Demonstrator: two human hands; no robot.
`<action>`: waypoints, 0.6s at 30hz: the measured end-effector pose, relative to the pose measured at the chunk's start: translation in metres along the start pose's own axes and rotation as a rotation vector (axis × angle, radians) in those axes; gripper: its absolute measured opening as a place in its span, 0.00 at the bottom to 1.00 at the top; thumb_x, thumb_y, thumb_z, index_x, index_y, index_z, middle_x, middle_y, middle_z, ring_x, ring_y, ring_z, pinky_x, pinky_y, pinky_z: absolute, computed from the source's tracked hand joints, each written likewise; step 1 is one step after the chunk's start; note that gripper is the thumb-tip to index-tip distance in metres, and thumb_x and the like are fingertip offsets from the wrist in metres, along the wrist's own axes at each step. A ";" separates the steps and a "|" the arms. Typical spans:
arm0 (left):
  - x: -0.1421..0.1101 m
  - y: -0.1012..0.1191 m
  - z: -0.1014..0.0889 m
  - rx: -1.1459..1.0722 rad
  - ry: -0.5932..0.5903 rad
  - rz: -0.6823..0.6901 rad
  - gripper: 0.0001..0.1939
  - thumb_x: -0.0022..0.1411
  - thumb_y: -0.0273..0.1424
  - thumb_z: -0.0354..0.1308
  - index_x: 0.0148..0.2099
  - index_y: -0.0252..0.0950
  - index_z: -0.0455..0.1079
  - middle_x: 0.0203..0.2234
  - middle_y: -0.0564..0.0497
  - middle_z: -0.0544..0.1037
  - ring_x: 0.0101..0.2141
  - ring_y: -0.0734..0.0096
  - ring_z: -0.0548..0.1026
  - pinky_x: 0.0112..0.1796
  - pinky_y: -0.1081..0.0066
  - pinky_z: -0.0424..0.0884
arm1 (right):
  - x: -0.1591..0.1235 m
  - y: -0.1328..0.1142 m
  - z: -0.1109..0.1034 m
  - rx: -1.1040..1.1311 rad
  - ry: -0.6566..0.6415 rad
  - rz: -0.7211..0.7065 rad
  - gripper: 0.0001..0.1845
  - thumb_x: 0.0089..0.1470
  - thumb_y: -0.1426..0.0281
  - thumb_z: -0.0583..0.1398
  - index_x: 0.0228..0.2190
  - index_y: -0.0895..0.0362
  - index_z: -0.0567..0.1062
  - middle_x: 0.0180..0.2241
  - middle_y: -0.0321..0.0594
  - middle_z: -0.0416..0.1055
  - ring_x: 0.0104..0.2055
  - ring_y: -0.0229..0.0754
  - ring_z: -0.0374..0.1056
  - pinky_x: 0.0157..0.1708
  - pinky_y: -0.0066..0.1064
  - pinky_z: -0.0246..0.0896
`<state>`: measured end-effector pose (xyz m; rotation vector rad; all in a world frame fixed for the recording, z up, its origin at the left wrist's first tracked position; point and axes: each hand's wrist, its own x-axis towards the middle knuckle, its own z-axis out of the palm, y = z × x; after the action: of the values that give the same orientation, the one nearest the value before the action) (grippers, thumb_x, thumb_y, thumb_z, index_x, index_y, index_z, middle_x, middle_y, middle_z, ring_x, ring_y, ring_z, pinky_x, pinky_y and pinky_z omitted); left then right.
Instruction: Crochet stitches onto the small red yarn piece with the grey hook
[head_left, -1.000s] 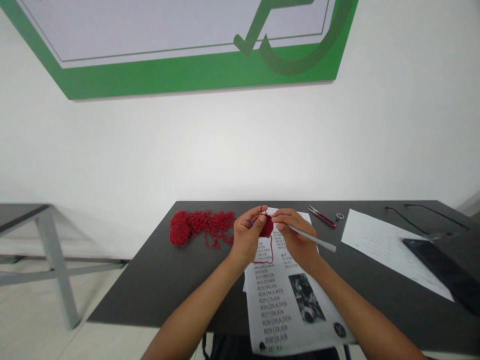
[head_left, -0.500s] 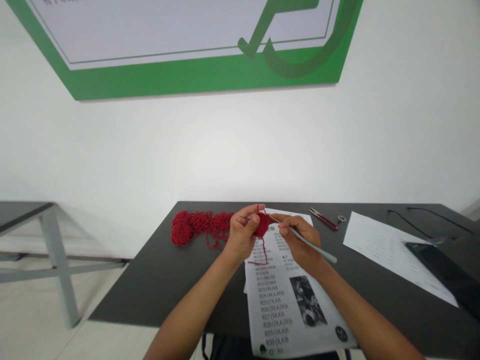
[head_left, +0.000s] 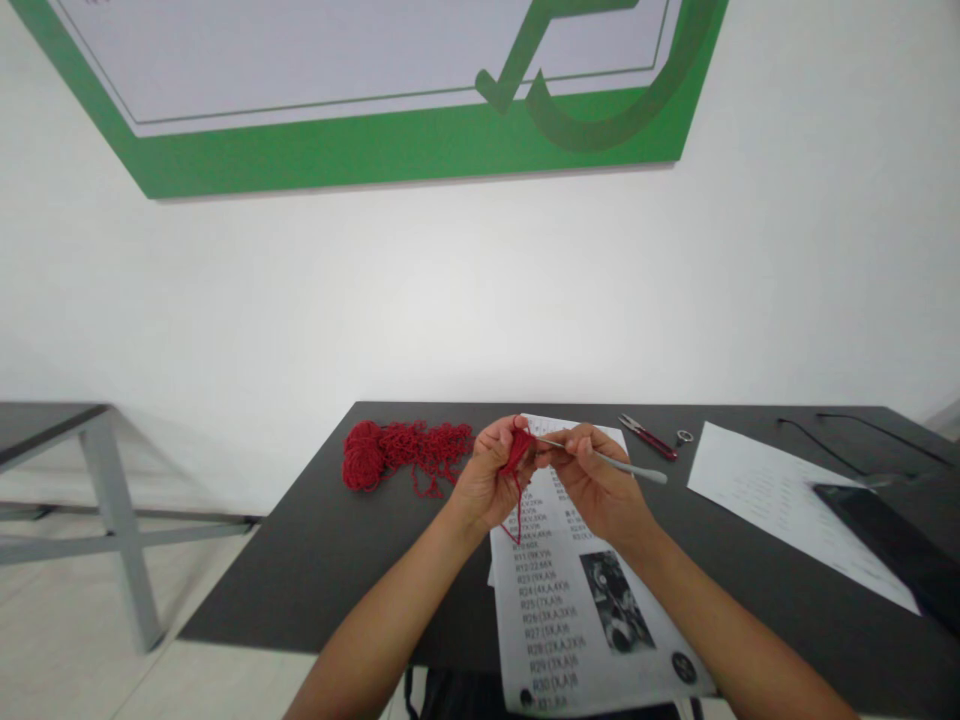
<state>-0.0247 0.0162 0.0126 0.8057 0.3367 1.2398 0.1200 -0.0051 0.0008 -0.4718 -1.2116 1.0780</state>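
Note:
Between finger and thumb my left hand (head_left: 489, 476) pinches a small red crochet piece (head_left: 517, 452), which is tilted and partly hidden by the fingers. A strand of red yarn (head_left: 517, 510) hangs from it over the printed sheet. My right hand (head_left: 600, 482) is closed around a crochet hook (head_left: 641, 472) with a grey handle; its thin metal shaft points left and meets the edge of the crochet piece. To the left of my hands lies a red yarn ball (head_left: 362, 456) with a heap of loose, crinkled yarn (head_left: 427, 448) beside it.
A printed pattern sheet (head_left: 544, 620) lies under my hands and overhangs the front edge of the dark table (head_left: 300, 570). Right of them are red-handled snips (head_left: 651, 438), a small ring (head_left: 684, 437), another paper (head_left: 750, 485), a black phone (head_left: 877, 535) and eyeglasses (head_left: 825, 445).
The crochet piece has turned from facing me to a tilted, folded-looking pose. My right hand has come closer to my left, and the hook's handle lies flatter. The hanging strand has swung.

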 end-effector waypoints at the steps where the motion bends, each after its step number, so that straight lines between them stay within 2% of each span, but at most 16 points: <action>1: 0.001 -0.002 -0.001 0.052 -0.011 0.026 0.23 0.43 0.44 0.78 0.39 0.37 0.79 0.22 0.53 0.79 0.18 0.80 0.69 0.21 0.79 0.66 | 0.002 0.001 -0.001 0.010 -0.008 0.010 0.17 0.62 0.52 0.59 0.29 0.51 0.71 0.36 0.40 0.83 0.30 0.45 0.78 0.36 0.43 0.77; 3: 0.002 -0.004 -0.002 0.213 -0.011 0.128 0.22 0.45 0.44 0.77 0.39 0.37 0.81 0.25 0.50 0.82 0.20 0.77 0.73 0.24 0.76 0.69 | 0.004 0.004 -0.004 -0.001 -0.007 0.008 0.17 0.64 0.53 0.57 0.30 0.50 0.71 0.35 0.38 0.82 0.29 0.43 0.76 0.35 0.41 0.76; 5: 0.003 -0.005 -0.002 0.440 0.037 0.273 0.18 0.47 0.41 0.76 0.38 0.36 0.82 0.29 0.48 0.84 0.26 0.71 0.77 0.30 0.71 0.74 | 0.005 0.008 -0.007 -0.032 0.041 -0.032 0.15 0.64 0.54 0.58 0.30 0.50 0.73 0.35 0.38 0.82 0.29 0.42 0.75 0.35 0.39 0.75; 7: 0.003 -0.005 -0.002 0.656 0.102 0.393 0.14 0.50 0.36 0.74 0.39 0.37 0.83 0.32 0.47 0.85 0.31 0.65 0.80 0.36 0.68 0.77 | 0.005 0.011 -0.008 -0.068 0.112 -0.090 0.13 0.61 0.55 0.62 0.32 0.50 0.76 0.35 0.38 0.81 0.33 0.43 0.76 0.37 0.38 0.75; 9: 0.002 -0.005 -0.002 0.789 0.140 0.452 0.11 0.52 0.32 0.72 0.40 0.37 0.84 0.34 0.46 0.86 0.34 0.63 0.82 0.38 0.67 0.77 | 0.003 0.012 -0.009 -0.143 0.165 -0.125 0.12 0.59 0.56 0.64 0.34 0.50 0.78 0.36 0.39 0.81 0.38 0.45 0.77 0.40 0.39 0.75; 13: 0.001 -0.006 -0.002 0.806 0.153 0.435 0.13 0.53 0.30 0.70 0.42 0.37 0.83 0.35 0.46 0.86 0.34 0.62 0.82 0.39 0.66 0.78 | 0.000 0.008 -0.008 -0.307 0.241 -0.144 0.10 0.59 0.58 0.65 0.36 0.51 0.80 0.36 0.39 0.82 0.40 0.45 0.78 0.41 0.38 0.74; 18: 0.000 -0.010 -0.002 0.751 0.153 0.384 0.18 0.53 0.32 0.71 0.47 0.35 0.81 0.37 0.44 0.86 0.35 0.62 0.82 0.41 0.64 0.79 | 0.000 -0.002 -0.004 -0.400 0.255 -0.213 0.14 0.62 0.56 0.61 0.35 0.51 0.80 0.34 0.40 0.82 0.39 0.45 0.78 0.41 0.38 0.74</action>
<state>-0.0190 0.0157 0.0045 1.4685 0.8286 1.5554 0.1241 -0.0049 0.0008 -0.7453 -1.2184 0.5719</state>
